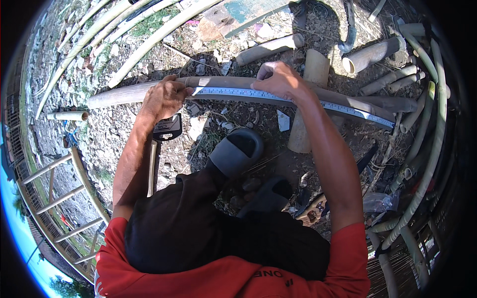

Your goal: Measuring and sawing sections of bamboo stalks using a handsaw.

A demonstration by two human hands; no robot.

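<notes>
A long bamboo pole [121, 95] lies across in front of me, with a white measuring tape [223, 92] stretched along its near side. My left hand [165, 98] is closed over the pole at the tape's left end. Farther right, my right hand [280, 81] bends its thumb and fingertips together at the pole's top, just above the tape. Whatever those fingertips may pinch is too small to make out. Right below my left hand, a black object with pale lettering [168, 128] lies near a thin stick [151, 169].
Under the pole lies a thick bamboo piece [299, 131]. Cut bamboo lengths [372, 53] and long curved poles [439, 114] crowd the right side. More poles [149, 47] stretch across the upper left. A bamboo ladder [57, 198] stands left. A wooden tool handle [313, 211] lies beside my legs.
</notes>
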